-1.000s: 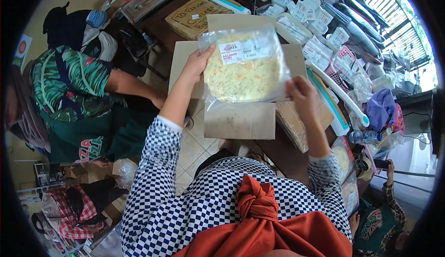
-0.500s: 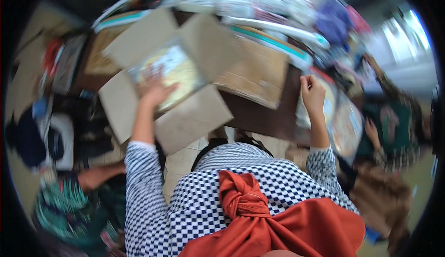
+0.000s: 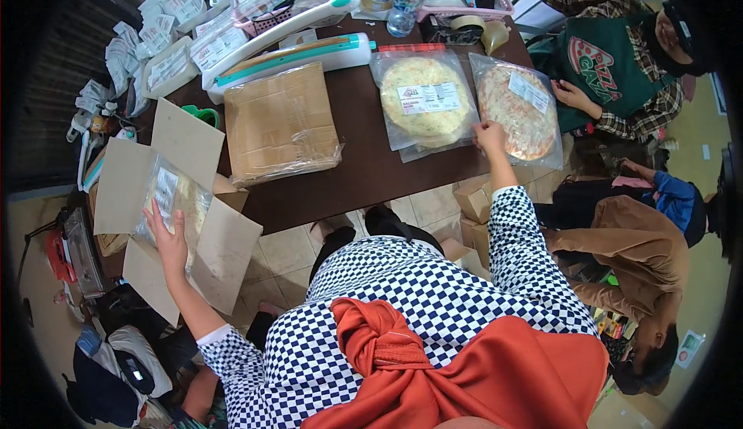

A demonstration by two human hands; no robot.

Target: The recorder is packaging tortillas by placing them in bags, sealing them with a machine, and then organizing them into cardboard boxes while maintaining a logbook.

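Note:
At the left, an open cardboard box [image 3: 224,252] holds a bagged pizza [image 3: 193,200] with a white label. My left hand [image 3: 166,235] lies over that pizza, fingers spread and outstretched. On the table to the right is a clear-bagged cheese pizza [image 3: 418,123] with a label across it. Beside it is a second bagged pizza [image 3: 534,135], redder on top. My right hand [image 3: 491,139] is closed at the point where the two bags meet. Its fingertips pinch a bag edge, but which bag it is cannot be told.
A taped flat cardboard box [image 3: 282,123] sits mid-table on the dark table [image 3: 356,173]. Behind it are a white and teal bag sealer [image 3: 294,61], a water bottle [image 3: 406,7] and several labelled packets. A co-worker in a green apron [image 3: 600,65] stands at the right, one hand beside the redder pizza.
My view has swung right, so the open box appears farther left. My right hand has come onto the edges of the bagged pizzas; my left hand stays over the boxed pizza.

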